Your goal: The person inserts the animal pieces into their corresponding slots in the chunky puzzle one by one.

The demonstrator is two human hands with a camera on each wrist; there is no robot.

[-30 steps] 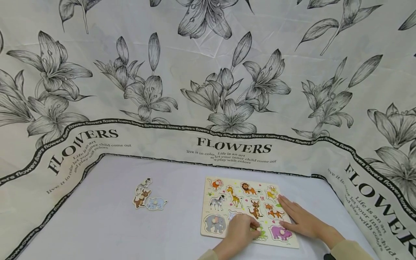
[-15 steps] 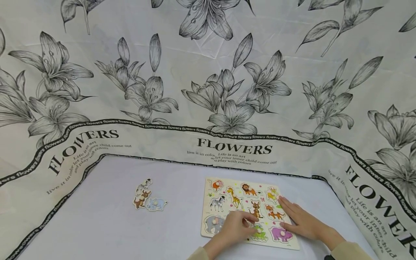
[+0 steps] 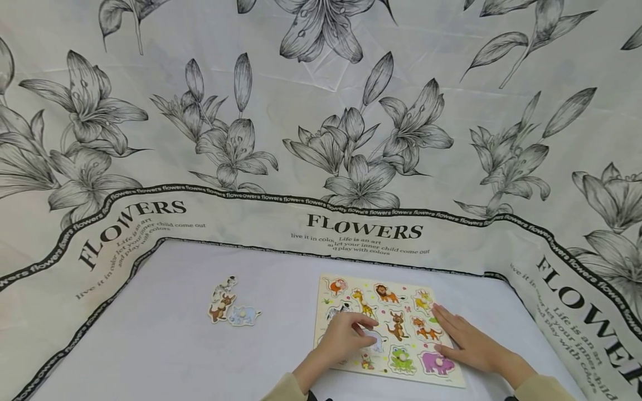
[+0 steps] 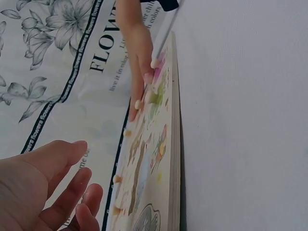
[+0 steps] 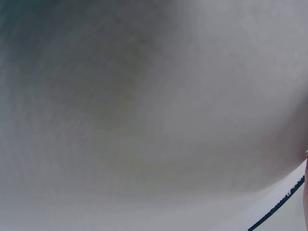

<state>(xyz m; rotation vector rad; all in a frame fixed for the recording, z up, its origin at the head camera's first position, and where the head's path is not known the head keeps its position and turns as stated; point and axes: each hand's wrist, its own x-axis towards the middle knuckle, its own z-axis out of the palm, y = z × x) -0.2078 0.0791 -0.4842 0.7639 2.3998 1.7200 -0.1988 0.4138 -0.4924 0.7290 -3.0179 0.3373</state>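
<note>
A wooden animal puzzle board (image 3: 417, 378) lies on the white surface. My left hand (image 3: 343, 336) hovers above its left half with nothing in the fingers, hiding the elephant and part of the zebra. In the left wrist view the fingers of that left hand (image 4: 57, 185) are spread and loosely bent beside the knobbed pieces. My right hand (image 3: 471, 342) rests with extended fingers on the board's right edge. Between the hands, the green frog piece (image 3: 402, 360) sits in its recess, beside the purple hippo piece (image 3: 436, 363). An empty-looking pale recess (image 3: 376, 341) shows by the left fingertips.
Left of the board lie a loose zebra piece (image 3: 224, 286), a brown kangaroo piece (image 3: 221, 308) and a light-blue elephant-like piece (image 3: 244, 316), close together. A flower-printed cloth (image 3: 261, 228) rises behind the surface. The right wrist view is mostly blurred grey.
My left hand has let go of the frog piece's knob and moved left and up across the board, uncovering the frog. The right hand stays on the board's edge.
</note>
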